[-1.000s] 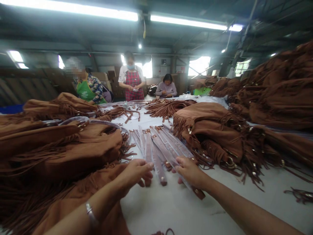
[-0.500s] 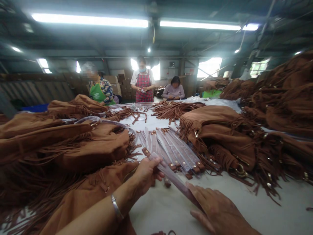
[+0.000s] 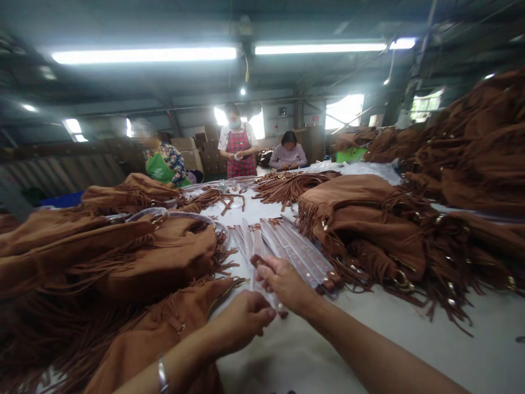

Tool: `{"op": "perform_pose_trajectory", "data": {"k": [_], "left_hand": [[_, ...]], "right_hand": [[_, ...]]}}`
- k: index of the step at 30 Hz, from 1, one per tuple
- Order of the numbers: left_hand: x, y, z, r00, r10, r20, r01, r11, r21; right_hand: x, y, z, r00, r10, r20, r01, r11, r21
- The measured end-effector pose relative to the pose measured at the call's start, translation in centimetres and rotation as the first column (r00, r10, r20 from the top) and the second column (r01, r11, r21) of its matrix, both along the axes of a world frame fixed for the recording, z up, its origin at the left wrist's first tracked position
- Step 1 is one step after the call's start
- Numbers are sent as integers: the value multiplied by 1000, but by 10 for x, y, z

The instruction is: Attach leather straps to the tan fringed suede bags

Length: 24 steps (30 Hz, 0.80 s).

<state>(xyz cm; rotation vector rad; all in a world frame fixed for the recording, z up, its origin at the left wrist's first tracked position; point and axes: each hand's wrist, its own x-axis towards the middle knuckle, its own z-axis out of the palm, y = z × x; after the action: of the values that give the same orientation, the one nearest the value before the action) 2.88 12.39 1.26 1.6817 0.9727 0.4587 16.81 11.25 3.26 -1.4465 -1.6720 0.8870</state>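
Observation:
My right hand (image 3: 289, 285) is closed on the brown end of a leather strap (image 3: 257, 260), above a row of similar straps in clear plastic sleeves (image 3: 297, 249). Just below and to its left, my left hand (image 3: 246, 320) has its fingers curled in. Clear plastic shows between the two hands, but what the left fingers hold, if anything, is hidden. A silver bangle (image 3: 163, 375) circles the left wrist. The wrapped straps lie side by side on the white table (image 3: 328, 350), with brass studs at their near ends.
Brown fringed bags (image 3: 172, 251) are heaped on the left, and more fringed bags (image 3: 369, 219) lie on the right. A tall brown pile (image 3: 484, 148) rises at far right. Loose brown straps (image 3: 291, 186) lie farther back. Three people work beyond the table, one in a checked apron (image 3: 240, 153).
My right hand has moved up and left from the strap's lower end to its brown upper end. My left hand has dropped slightly and turned, leaving that upper end.

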Motion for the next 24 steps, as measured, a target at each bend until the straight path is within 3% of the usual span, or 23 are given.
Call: {"op": "perform_pose_trajectory", "data": {"k": [4,7,10,13,19,22,24], "left_hand": [[-47,44,19,978,121,-172,-67,955,290],[-60,73,27,967,86,-239,-10,953,303],[-59,87,24,966,-27,-257,86,971,222],[-56,91,19,975,-126,-185,143,986,81],[-57,97,29,981,-164,-106,164,986,-6],[-63,100,37,974,-221,-58,208,962,-176],[-68,99,41,964,-265,-8,247,909,-335]], "right_hand": [[5,-9,-23,994,-47,-103,47,999,-5],[-1,-16,-39,996,42,-74,-42,999,6],[-7,-21,-49,990,142,2,-142,989,34],[-6,-20,-55,990,142,-11,-141,990,22],[-1,-12,-55,927,139,-349,-172,983,-67],[-1,-13,-49,883,126,-452,-180,980,-79],[0,-13,-45,871,91,-482,-160,982,-104]]}}
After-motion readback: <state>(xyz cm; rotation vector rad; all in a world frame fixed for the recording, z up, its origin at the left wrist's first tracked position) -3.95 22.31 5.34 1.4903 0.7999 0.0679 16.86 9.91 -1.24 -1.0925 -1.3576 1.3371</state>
